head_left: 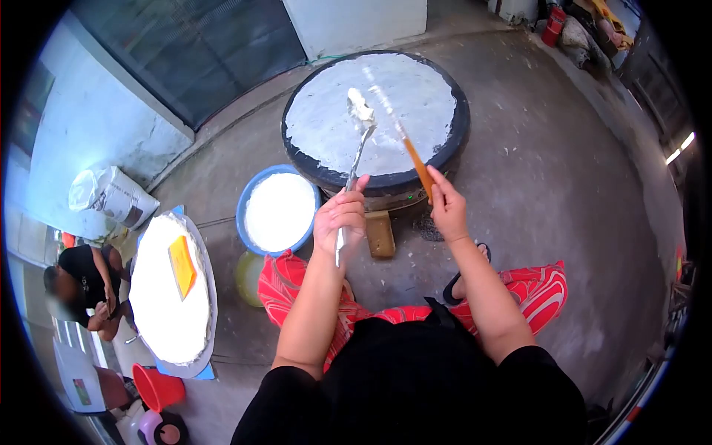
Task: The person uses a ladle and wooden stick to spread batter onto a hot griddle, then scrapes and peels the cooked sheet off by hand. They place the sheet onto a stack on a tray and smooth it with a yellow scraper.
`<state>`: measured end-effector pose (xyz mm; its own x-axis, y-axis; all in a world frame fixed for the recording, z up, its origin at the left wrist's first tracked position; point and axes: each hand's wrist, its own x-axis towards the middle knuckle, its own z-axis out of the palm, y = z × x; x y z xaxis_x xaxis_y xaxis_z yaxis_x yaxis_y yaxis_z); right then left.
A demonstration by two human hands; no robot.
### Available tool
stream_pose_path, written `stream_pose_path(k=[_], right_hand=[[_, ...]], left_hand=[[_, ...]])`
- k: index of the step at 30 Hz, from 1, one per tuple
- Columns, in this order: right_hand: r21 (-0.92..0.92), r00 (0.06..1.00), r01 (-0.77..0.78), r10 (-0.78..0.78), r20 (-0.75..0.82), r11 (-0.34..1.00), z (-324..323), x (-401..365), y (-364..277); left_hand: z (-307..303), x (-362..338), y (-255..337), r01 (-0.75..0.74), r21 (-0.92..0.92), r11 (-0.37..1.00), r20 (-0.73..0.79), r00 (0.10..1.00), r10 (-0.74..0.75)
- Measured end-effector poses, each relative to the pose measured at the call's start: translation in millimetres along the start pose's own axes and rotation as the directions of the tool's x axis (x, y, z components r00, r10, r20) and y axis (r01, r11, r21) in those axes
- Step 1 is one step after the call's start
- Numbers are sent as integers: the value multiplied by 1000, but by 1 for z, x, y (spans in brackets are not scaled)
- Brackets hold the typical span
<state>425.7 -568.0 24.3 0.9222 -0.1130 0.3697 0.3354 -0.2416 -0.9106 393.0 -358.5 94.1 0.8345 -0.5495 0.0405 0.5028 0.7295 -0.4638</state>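
Observation:
My left hand (341,220) is closed around the handle of a long metal spoon (357,158). A lump of white batter (360,106) sits on the spoon's far end. In my right hand (447,206) is a thin wooden spatula (417,162), its far part coated in white. Both tools reach over a large round griddle (463,122) with a dark rim. A thin white sheet of batter (319,111) covers most of its surface. To the left of the griddle stands a blue basin (242,215) filled with white batter.
On the left, a round board holds a stack of white sheets (159,289) with an orange scraper (182,267) on top. A person (85,285) crouches beyond it. A white bucket (122,196), a red bucket (157,387) and a brown block (381,236) stand on the floor.

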Motion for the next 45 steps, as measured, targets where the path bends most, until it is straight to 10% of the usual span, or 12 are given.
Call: stream_pose_path(k=[5,8,13,18,21,24,26,29,34,37,42,45], right_hand=[[306,782,-579,621,-54,756,-14,17,18],[-256,973,-219,191,-132,941,5,-24,103],[-346,627,-276,441,643,897,12,-57,25],[-89,876,-459,467,121,884,-5,-49,70],[-81,882,-163,182,434,983,6,-95,80],[-329,666,-274,426,613,904,0,-83,8],[-291,802,-193,321,503,937,-2,-69,18],[-142,860,-268,303,411,953,-3,-31,8],[383,747,-539,215,629,750,21,9,-74],[512,773,-551,172,610,658,48,14,-86],[416,718,-376,-23,695,828,45,21,-60],[-50,684,-508,438,584,860,-17,24,7]], left_hand=[[30,-16,-5,48,-3,999,78,996,-48],[49,-41,11,-56,114,992,86,995,47],[69,-108,74,-191,349,918,-125,961,247],[33,-171,155,-272,359,893,-351,847,399],[-22,-193,211,-335,481,810,-460,690,558],[-40,-188,199,-115,800,589,-461,511,726],[-56,-192,214,311,791,526,-567,50,822],[-53,-192,231,411,905,105,-190,173,966],[50,-97,71,-11,997,79,-48,707,705],[36,-51,3,208,975,74,-213,804,555],[-2,-18,-7,215,940,265,-288,917,277],[20,-11,5,118,966,229,-198,909,367]])
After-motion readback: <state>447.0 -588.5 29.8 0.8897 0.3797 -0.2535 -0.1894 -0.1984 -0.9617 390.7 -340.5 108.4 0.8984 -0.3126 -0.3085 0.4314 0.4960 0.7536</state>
